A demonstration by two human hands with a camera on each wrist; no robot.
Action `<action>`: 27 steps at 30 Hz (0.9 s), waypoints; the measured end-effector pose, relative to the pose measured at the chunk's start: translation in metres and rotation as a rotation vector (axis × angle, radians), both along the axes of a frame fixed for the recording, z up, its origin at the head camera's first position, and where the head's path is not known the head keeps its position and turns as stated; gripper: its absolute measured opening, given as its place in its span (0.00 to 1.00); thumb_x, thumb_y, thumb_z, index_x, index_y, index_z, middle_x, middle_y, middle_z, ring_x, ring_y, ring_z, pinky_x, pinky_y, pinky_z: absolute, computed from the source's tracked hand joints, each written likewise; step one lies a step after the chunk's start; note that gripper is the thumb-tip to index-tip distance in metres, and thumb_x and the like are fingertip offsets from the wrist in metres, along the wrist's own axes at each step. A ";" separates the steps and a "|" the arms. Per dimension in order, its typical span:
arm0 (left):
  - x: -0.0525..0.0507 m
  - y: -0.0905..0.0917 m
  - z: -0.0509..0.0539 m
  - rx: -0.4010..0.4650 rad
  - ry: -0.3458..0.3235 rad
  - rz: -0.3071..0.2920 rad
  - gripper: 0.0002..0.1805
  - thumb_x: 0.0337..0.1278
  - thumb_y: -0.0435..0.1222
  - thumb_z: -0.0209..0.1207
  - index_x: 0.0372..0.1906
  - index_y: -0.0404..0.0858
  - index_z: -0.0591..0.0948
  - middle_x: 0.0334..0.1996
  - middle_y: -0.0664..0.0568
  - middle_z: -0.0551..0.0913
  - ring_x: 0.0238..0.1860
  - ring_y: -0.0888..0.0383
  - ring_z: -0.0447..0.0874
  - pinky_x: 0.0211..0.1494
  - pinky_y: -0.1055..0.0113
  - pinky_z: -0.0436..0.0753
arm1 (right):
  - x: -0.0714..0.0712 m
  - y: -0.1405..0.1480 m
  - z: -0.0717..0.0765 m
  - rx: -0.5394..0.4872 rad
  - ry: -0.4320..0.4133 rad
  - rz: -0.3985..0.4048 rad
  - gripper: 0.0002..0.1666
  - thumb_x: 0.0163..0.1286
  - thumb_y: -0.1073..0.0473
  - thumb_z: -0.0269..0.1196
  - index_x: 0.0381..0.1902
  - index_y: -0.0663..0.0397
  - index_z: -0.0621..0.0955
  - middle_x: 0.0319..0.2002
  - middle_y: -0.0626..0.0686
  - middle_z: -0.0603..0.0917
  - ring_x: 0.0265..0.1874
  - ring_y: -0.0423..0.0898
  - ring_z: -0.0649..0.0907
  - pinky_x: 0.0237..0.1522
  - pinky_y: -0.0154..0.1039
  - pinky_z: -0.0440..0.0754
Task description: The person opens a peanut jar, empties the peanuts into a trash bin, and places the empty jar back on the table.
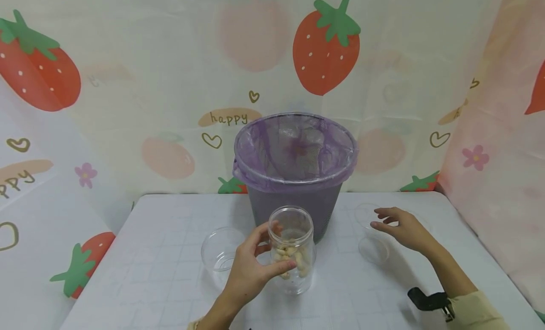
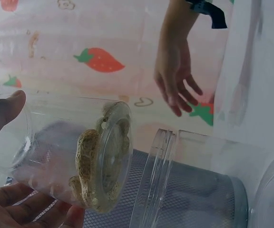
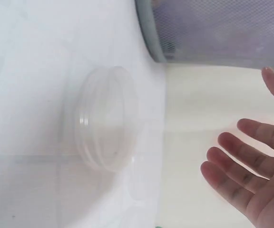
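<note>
My left hand grips a clear plastic jar, thumb in front and fingers behind. Whole peanuts lie at its bottom. In the left wrist view a second clear jar stands just beneath, its mouth near the held jar's base; whether they touch I cannot tell. My right hand hovers at the right with its fingers spread and holds nothing. Near it on the table is a round clear lid, seen also as a clear lid in the right wrist view.
Behind the jars stands a mesh bin lined with a purple bag. An open clear container sits left of the held jar. Another faint clear disc lies farther back on the white table. A strawberry-print sheet surrounds it.
</note>
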State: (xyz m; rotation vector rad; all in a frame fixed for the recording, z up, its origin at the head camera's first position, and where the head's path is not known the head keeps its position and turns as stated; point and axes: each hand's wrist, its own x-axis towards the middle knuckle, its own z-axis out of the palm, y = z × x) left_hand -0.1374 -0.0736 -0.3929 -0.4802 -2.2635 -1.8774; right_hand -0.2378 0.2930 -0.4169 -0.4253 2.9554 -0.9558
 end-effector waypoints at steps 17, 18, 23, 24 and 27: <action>0.000 -0.001 -0.001 0.001 -0.011 0.003 0.38 0.41 0.37 0.76 0.63 0.42 0.73 0.56 0.52 0.81 0.53 0.58 0.77 0.57 0.65 0.80 | -0.006 -0.009 0.051 -0.165 0.087 -0.032 0.28 0.73 0.48 0.58 0.64 0.58 0.75 0.56 0.62 0.82 0.47 0.27 0.79 0.48 0.19 0.75; 0.000 -0.001 -0.001 0.003 -0.010 0.003 0.38 0.41 0.37 0.76 0.63 0.42 0.73 0.56 0.52 0.81 0.53 0.58 0.77 0.57 0.65 0.80 | -0.006 -0.010 0.053 -0.180 0.090 -0.031 0.28 0.73 0.48 0.58 0.64 0.58 0.75 0.56 0.62 0.82 0.45 0.22 0.76 0.48 0.18 0.74; -0.001 -0.001 -0.001 0.007 -0.004 0.000 0.38 0.40 0.37 0.76 0.62 0.43 0.74 0.56 0.53 0.81 0.53 0.57 0.78 0.57 0.65 0.80 | -0.009 -0.016 0.062 -0.234 0.114 -0.035 0.28 0.73 0.49 0.57 0.64 0.59 0.74 0.54 0.63 0.83 0.41 0.16 0.74 0.45 0.15 0.71; -0.001 -0.001 -0.001 0.006 -0.004 0.001 0.38 0.40 0.37 0.76 0.62 0.43 0.74 0.56 0.53 0.81 0.53 0.57 0.78 0.57 0.65 0.80 | -0.010 -0.017 0.065 -0.240 0.122 -0.033 0.28 0.74 0.49 0.57 0.64 0.59 0.74 0.54 0.63 0.83 0.41 0.16 0.74 0.45 0.15 0.71; -0.001 -0.001 -0.001 0.003 -0.005 0.003 0.38 0.40 0.37 0.76 0.62 0.44 0.74 0.56 0.53 0.81 0.53 0.58 0.78 0.57 0.65 0.80 | -0.013 -0.021 0.074 -0.265 0.148 -0.018 0.27 0.74 0.50 0.57 0.63 0.60 0.75 0.54 0.63 0.83 0.42 0.17 0.75 0.45 0.16 0.72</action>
